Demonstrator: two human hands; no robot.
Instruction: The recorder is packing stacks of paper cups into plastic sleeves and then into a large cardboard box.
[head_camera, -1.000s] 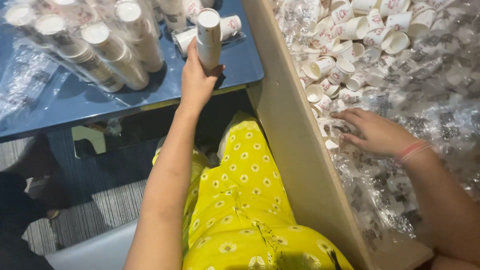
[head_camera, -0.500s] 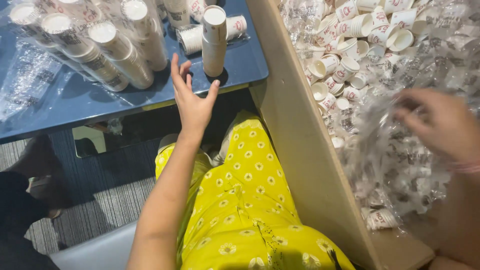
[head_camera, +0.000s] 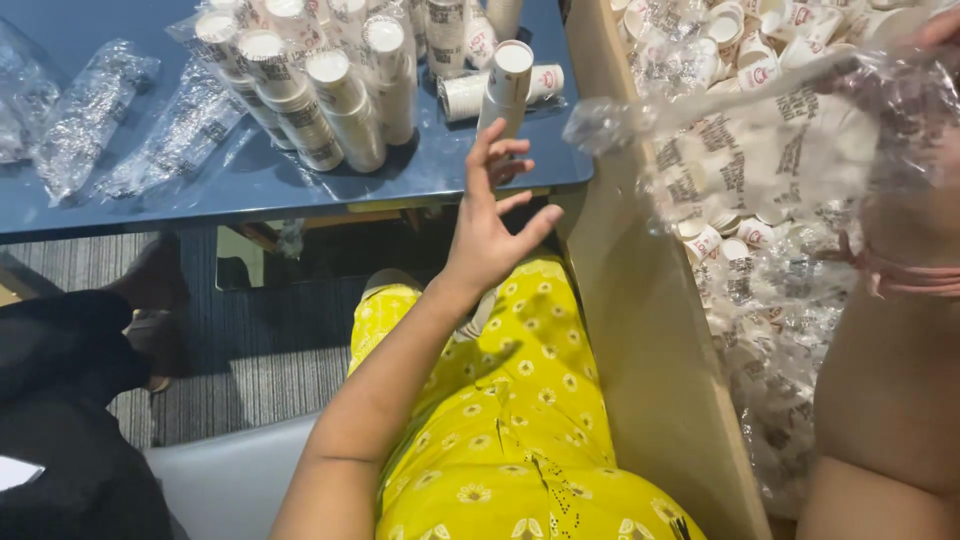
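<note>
Head view: left hand (head_camera: 487, 225) spread empty (near 1 cup stack (head_camera: 506, 85)); right hand (head_camera: 935, 45) seemingly grips plastic sleeve (head_camera: 760, 150).

The left hand (head_camera: 490, 235) hangs open in the gap below the worktop (head_camera: 260, 185) edge, with free air around it. Straight ahead an upright cup stack (head_camera: 507, 85) blocks the way, sleeved stacks (head_camera: 330, 90) crowding its left; the cardboard box wall (head_camera: 640, 300) closes off the right.
</note>
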